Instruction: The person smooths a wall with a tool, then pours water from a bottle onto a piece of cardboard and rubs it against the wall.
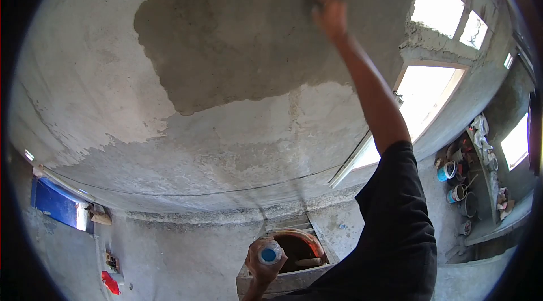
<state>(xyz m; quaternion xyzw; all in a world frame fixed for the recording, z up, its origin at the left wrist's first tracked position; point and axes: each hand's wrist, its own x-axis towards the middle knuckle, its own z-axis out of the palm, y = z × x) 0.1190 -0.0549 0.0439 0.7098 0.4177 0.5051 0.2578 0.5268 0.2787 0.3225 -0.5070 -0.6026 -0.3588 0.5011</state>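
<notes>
My right arm stretches up to the wall, and my right hand is against a broad dark, wet-looking plaster patch. Its fingers are smeared by motion; a dark shape shows beside them, too blurred to name. Low in the view, my left hand is closed around a clear bottle, seen end-on with a round blue end. Just right of that hand sits an open tub with a reddish rim and a stick-like piece inside. The tub rests on wooden planks.
A bright doorway and window openings break the wall at right. Several buckets stand on the floor beyond. A thin cable crosses the lower wall. At far left are a blue panel and a red object.
</notes>
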